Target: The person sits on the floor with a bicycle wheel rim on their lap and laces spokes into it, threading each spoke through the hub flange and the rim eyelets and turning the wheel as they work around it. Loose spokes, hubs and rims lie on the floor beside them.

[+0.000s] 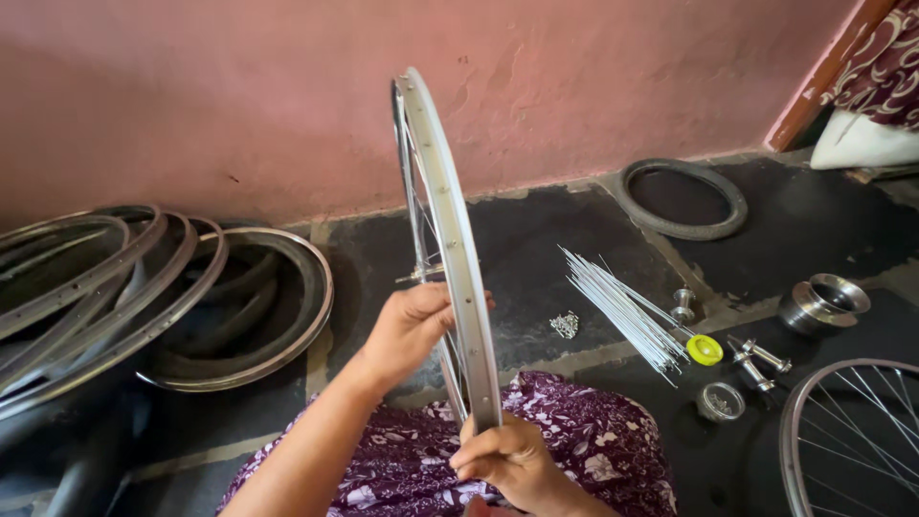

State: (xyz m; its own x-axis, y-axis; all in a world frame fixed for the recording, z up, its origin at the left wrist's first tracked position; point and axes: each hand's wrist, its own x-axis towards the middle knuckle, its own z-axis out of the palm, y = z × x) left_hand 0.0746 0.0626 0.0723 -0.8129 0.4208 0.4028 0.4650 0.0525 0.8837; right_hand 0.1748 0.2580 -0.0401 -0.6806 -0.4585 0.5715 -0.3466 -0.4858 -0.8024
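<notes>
A stack of rims (144, 297) lies on the floor (536, 239) at the left, against the wall. The left hand (407, 330) grips the rim (450, 239) at mid-height, fingers curled around it; the fingertips are hidden. The rim stands upright on edge over the lap. The right hand (507, 460) holds its lower edge, fingers pressed together around the metal. Nipples (565, 325) lie just right of the rim. Farther right lie a spoke bundle (622, 306), apparently loose, a yellow cap (705, 349), hubs (823, 302) and a spoked wheel (852, 431).
</notes>
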